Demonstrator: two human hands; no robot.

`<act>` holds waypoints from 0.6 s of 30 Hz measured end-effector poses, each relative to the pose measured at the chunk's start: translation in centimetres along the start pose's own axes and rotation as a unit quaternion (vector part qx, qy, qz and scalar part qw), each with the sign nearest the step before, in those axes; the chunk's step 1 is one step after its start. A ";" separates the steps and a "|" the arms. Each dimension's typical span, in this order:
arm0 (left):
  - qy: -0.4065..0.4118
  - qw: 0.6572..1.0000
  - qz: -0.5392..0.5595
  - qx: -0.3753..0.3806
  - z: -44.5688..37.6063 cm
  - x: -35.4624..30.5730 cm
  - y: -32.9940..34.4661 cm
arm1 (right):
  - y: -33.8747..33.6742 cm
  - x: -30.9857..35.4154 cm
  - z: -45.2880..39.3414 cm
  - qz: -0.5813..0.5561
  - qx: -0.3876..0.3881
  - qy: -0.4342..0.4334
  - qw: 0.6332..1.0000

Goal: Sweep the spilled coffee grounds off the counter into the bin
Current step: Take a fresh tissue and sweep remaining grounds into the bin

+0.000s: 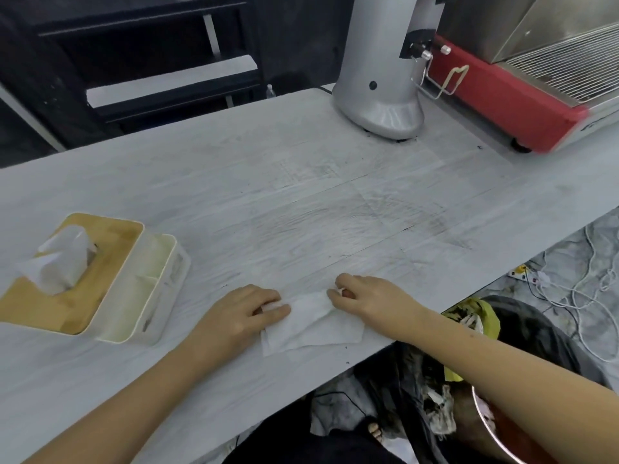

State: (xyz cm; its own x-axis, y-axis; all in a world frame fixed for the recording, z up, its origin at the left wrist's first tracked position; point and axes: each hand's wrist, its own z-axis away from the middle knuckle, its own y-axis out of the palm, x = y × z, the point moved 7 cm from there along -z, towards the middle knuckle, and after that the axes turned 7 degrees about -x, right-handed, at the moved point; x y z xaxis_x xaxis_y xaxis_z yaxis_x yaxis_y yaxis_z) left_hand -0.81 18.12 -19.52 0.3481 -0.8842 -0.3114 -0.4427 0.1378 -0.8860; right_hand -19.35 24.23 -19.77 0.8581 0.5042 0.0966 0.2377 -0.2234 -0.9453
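Note:
A white tissue [311, 324] lies flat on the pale grey counter [301, 202] near its front edge. My left hand [241, 316] pinches the tissue's left corner. My right hand [365, 296] pinches its upper right corner. Faint dark smears and specks of coffee grounds [395, 216] mark the counter behind the tissue, toward the right. The bin [522, 333], lined with a black bag and holding yellow and white rubbish, stands on the floor below the counter's front edge, under my right forearm.
A tissue box [83, 279] with a wooden lid sits at the left. A silver coffee grinder [382, 78] and a red espresso machine [522, 82] stand at the back right. Cables and a power strip [532, 276] lie on the floor. A metal bowl [495, 433] is at bottom right.

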 end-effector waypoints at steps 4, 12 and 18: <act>0.022 0.999 0.033 0.031 1.9 0.4 0.6 | -1.3 0.9 0.3 0.018 0.035 0.016 0.999; -0.056 0.994 0.077 -0.057 0.9 -0.8 0.2 | -0.3 2.1 0.2 -0.015 0.008 0.087 0.996; -0.030 0.995 0.093 -0.029 -0.3 -0.7 0.8 | -0.3 1.4 0.1 -0.052 -0.017 0.027 0.998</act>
State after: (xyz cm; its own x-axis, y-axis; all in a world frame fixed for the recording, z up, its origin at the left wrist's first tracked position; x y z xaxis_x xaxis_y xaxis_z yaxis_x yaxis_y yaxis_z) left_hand -1.67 18.71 -19.87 0.3040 -0.8173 -0.4894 -0.5495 0.2692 -0.7909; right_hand -18.20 25.06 -19.40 0.8511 0.4802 0.2121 0.3419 -0.2006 -0.9181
